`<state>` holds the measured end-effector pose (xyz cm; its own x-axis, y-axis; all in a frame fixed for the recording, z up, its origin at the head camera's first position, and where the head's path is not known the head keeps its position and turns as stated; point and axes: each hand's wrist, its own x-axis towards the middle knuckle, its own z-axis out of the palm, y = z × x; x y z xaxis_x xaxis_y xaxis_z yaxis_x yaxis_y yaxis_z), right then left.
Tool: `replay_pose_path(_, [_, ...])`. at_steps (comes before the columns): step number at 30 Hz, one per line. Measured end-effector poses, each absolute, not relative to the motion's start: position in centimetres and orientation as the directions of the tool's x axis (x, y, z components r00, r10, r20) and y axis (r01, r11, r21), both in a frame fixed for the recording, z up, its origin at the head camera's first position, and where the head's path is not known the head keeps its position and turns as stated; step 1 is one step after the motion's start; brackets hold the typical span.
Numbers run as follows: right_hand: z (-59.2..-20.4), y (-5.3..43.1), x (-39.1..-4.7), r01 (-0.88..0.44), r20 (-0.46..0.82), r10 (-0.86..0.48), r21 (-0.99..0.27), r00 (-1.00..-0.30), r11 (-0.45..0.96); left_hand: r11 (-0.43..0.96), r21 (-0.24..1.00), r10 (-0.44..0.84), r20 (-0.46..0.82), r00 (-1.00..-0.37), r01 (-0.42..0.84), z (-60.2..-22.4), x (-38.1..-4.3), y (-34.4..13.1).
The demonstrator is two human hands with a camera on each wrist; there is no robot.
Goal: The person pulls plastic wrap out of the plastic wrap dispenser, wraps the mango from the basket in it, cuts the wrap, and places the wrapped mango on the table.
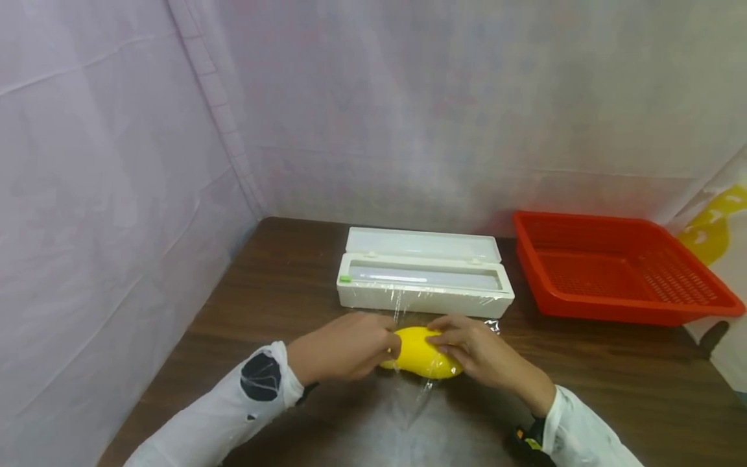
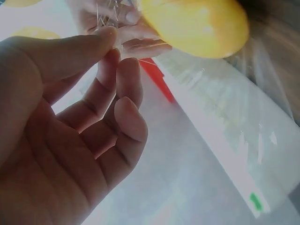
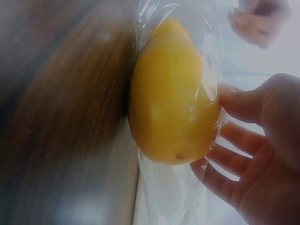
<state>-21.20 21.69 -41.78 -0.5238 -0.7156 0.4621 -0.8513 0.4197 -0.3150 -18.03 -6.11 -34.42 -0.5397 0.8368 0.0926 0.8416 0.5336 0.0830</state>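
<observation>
A yellow mango (image 1: 420, 353) lies in clear plastic wrap (image 3: 171, 192) in front of the wrap dispenser. My left hand (image 1: 350, 347) is at the mango's narrow end; in the left wrist view its thumb and forefinger pinch a gathered bit of the film, while the other fingers curl loosely. With thumb and fingers spread around the rounded end, my right hand (image 1: 487, 357) grips the mango through the film, as the right wrist view shows. The film runs from the dispenser's front edge over the mango and onto the table nearer me.
Behind the hands stands a long white wrap dispenser (image 1: 423, 299), its lid (image 1: 423, 245) raised and a small green slider at its left front. To the right sits a red plastic basket (image 1: 618, 310) on the brown wooden table (image 1: 280, 272). Pale sheets (image 1: 408, 117) hang behind and left.
</observation>
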Motion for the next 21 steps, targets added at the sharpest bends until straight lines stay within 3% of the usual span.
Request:
replay_pose_path(5, [-41.6,21.7,-21.3,-0.842,0.441,-0.720,-0.347,-0.535,0.413,0.525,0.193,0.845,-0.001,-0.535,0.829,-34.6,-20.6,-4.0])
replay_pose_path(10, [-41.6,21.7,-21.5,-0.825,0.434,-0.707,-0.382,-0.559,0.417,0.569,0.366,0.809,-0.092,-0.580,0.736,-35.5,-23.4,-2.6])
replay_pose_path(21, [-42.0,21.9,-21.7,-0.794,0.417,-0.688,-0.438,-0.594,0.421,0.540,0.443,0.822,-0.097,-0.561,0.716,-37.7,-25.7,-2.2])
